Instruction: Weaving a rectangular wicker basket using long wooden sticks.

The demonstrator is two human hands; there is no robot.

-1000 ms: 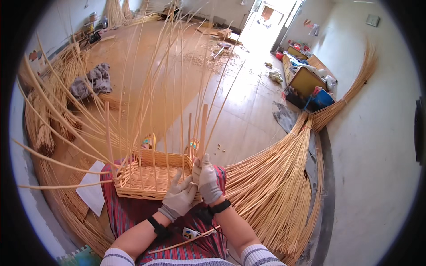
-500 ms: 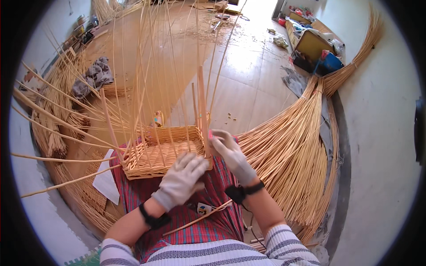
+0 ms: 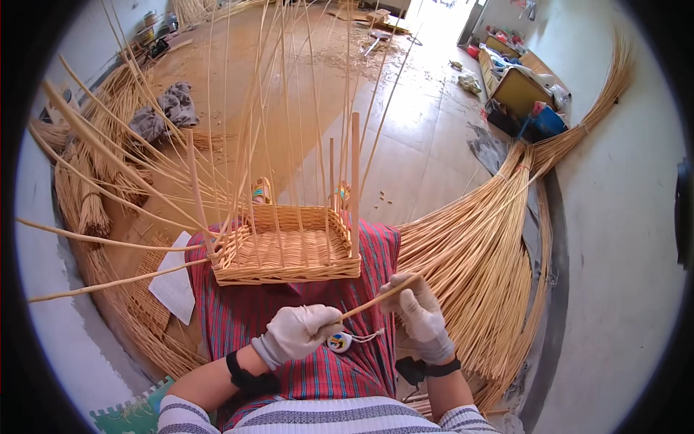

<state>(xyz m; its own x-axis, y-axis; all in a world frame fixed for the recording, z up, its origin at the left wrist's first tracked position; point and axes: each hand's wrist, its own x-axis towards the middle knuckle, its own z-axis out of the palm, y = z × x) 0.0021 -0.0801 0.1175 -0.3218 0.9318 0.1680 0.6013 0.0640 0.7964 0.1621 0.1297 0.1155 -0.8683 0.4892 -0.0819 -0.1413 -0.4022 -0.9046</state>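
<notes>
A short wicker rod [image 3: 367, 305] slants up to the right between my gloved hands, in front of the basket. My left hand [image 3: 300, 333] is closed around its lower end. My right hand [image 3: 421, 322] has its fingers against the upper end, with the thumb raised in front. Just beyond both hands, a half-woven wicker basket [image 3: 289, 273] rests on my lap over a red plaid cloth [image 3: 217, 311]. Thin stakes rise from its far side and fan out to the left, and thicker posts [image 3: 355, 184] stand at its corners. A round white tag-like thing [image 3: 338, 343] lies on the cloth.
A large bundle of long wicker rods [image 3: 470, 267] spreads over the floor at my right. More bundles [image 3: 94, 163] and a grey cloth [image 3: 166, 112] lie at the left. A white sheet [image 3: 172, 283] is beside my lap. Boxes and bags [image 3: 524, 94] stand along the right wall.
Both hands have left the basket and drawn back toward me. The short rod, lying on my lap before, is now up between them. The basket appears slightly further right.
</notes>
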